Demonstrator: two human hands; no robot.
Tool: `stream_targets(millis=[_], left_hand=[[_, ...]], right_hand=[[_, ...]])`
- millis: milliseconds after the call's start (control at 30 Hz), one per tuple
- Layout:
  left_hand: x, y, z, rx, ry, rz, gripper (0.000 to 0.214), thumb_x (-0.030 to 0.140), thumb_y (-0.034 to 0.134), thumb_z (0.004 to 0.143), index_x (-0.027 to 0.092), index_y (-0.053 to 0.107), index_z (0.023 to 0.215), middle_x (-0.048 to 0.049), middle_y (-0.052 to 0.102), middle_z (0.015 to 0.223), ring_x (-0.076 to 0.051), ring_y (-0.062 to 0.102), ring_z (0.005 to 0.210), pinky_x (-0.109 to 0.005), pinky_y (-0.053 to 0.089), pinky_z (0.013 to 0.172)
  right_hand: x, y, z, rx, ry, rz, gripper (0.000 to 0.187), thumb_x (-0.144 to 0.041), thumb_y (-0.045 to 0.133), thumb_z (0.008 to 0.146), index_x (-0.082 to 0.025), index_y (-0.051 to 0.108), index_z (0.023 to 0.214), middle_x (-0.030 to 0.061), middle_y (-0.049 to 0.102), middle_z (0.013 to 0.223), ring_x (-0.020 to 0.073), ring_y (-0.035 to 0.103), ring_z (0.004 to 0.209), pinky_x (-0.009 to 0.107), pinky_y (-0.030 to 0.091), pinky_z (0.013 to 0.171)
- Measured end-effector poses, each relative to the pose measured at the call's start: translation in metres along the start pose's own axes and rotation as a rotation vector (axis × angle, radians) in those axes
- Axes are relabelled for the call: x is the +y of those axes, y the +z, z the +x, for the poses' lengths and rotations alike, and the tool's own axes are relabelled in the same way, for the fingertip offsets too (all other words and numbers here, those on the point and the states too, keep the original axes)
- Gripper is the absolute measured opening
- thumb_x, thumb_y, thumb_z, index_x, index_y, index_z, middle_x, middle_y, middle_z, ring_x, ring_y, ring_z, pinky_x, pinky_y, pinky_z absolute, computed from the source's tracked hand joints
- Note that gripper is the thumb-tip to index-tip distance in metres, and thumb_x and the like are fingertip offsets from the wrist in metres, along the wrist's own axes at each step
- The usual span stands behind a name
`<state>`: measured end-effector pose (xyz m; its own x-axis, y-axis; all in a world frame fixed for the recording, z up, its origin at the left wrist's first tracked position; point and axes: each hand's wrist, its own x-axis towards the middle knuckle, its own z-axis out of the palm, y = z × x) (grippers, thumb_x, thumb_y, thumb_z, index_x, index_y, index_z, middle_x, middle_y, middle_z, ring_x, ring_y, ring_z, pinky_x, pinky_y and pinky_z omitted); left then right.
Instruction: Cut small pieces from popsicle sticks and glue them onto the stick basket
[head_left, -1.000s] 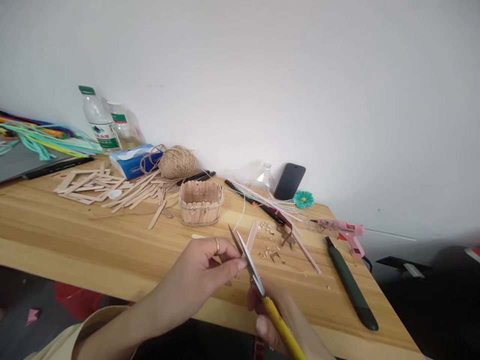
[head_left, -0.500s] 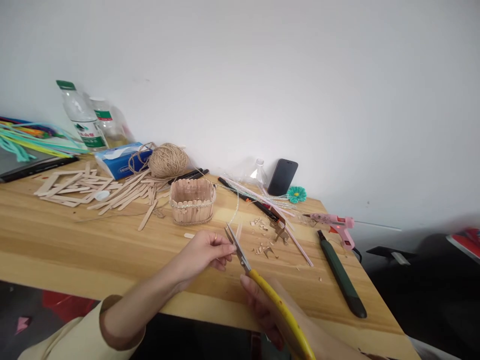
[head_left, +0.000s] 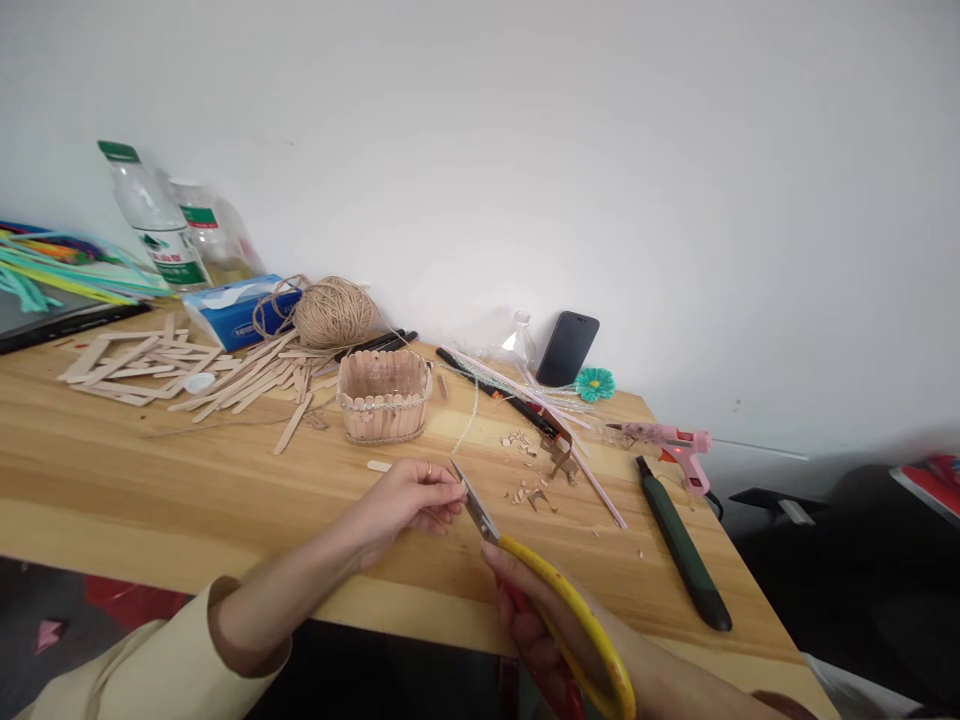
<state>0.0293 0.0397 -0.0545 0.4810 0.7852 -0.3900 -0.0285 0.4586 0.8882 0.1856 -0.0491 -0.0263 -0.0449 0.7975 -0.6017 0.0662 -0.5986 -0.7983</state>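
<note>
My right hand (head_left: pixel 544 630) grips yellow-handled scissors (head_left: pixel 555 590) above the near edge of the wooden table (head_left: pixel 187 480); the blades point up and left. My left hand (head_left: pixel 409 500) is pinched shut right at the blade tips; what it pinches is hidden by the fingers. A ring shows on one finger. A small basket of wooden craft sticks (head_left: pixel 382 395) stands just behind the left hand. Wood chips (head_left: pixel 529 480) lie to the right of the blades.
Loose craft sticks (head_left: pixel 195 375), a ball of twine (head_left: pixel 334 312), a tissue pack (head_left: pixel 236 312) and two bottles (head_left: pixel 161 225) sit at the back left. A phone (head_left: pixel 568 348), pink glue gun (head_left: pixel 671 445) and green knife (head_left: pixel 682 545) lie on the right.
The scissors' blades have closed and dropped lower toward the table. The wooden stick that stood up behind the blades is gone from sight. My left hand moved slightly away from me.
</note>
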Motion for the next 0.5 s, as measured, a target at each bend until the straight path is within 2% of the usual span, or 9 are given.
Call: stream_targets(millis=[67,100,133,200,300,367,500], left_hand=[[0.004,0.001,-0.006,0.015,0.029,0.012,0.020,0.031,0.071,0.065,0.013,0.063,0.064,0.0016,0.060,0.059,-0.009,0.054,0.054,-0.021,0.043,0.053],[0.006,0.002,-0.010,0.021,0.043,0.019,0.018,0.029,0.071,0.065,0.013,0.063,0.065,0.0022,0.060,0.059,-0.009,0.054,0.054,-0.021,0.044,0.053],[0.009,0.004,-0.014,0.023,0.056,0.027,0.015,0.027,0.071,0.064,0.013,0.063,0.065,0.0028,0.059,0.058,-0.010,0.054,0.054,-0.022,0.044,0.054],[0.013,0.008,-0.023,0.019,0.081,0.040,0.012,0.023,0.070,0.063,0.014,0.063,0.065,0.0036,0.058,0.058,-0.010,0.053,0.055,-0.022,0.045,0.054],[0.018,0.014,-0.036,-0.018,0.123,0.076,0.009,0.022,0.068,0.064,0.014,0.063,0.065,0.0037,0.058,0.060,-0.010,0.052,0.056,-0.023,0.045,0.055],[0.021,0.017,-0.043,-0.050,0.135,0.126,0.009,0.023,0.066,0.066,0.015,0.062,0.066,0.0033,0.058,0.062,-0.011,0.051,0.057,-0.024,0.045,0.057],[0.023,0.019,-0.052,-0.069,0.133,0.248,0.008,0.023,0.062,0.068,0.016,0.064,0.066,0.0036,0.056,0.062,-0.011,0.050,0.058,-0.023,0.041,0.057]], right_hand=[[-0.002,-0.004,-0.003,-0.034,0.098,0.044,0.042,-0.055,0.055,0.076,-0.019,0.047,0.055,-0.0110,0.034,0.039,0.0024,0.023,0.028,0.012,0.023,0.026],[-0.004,-0.007,-0.005,-0.039,0.079,0.050,0.039,-0.052,0.054,0.077,-0.019,0.047,0.057,-0.0103,0.036,0.040,0.0031,0.027,0.030,0.013,0.025,0.029],[-0.006,-0.009,-0.006,-0.028,0.007,0.039,0.035,-0.048,0.054,0.077,-0.019,0.047,0.059,-0.0097,0.038,0.040,0.0041,0.030,0.032,0.014,0.026,0.031],[-0.012,-0.013,-0.009,0.037,-0.222,-0.029,0.024,-0.038,0.055,0.074,-0.018,0.051,0.062,-0.0074,0.044,0.042,0.0060,0.036,0.036,0.017,0.030,0.037],[-0.020,-0.012,-0.009,0.220,-0.466,-0.109,0.012,-0.027,0.061,0.066,-0.018,0.054,0.066,-0.0005,0.059,0.065,0.0084,0.044,0.048,0.021,0.037,0.046],[-0.025,-0.008,-0.007,0.263,-0.534,-0.136,0.012,-0.025,0.064,0.065,-0.019,0.054,0.069,0.0025,0.062,0.079,0.0117,0.049,0.057,0.024,0.040,0.050],[-0.031,0.004,-0.001,0.155,-0.568,-0.110,0.011,-0.024,0.063,0.065,-0.019,0.053,0.067,-0.0020,0.056,0.065,0.0129,0.049,0.059,0.025,0.040,0.054]])
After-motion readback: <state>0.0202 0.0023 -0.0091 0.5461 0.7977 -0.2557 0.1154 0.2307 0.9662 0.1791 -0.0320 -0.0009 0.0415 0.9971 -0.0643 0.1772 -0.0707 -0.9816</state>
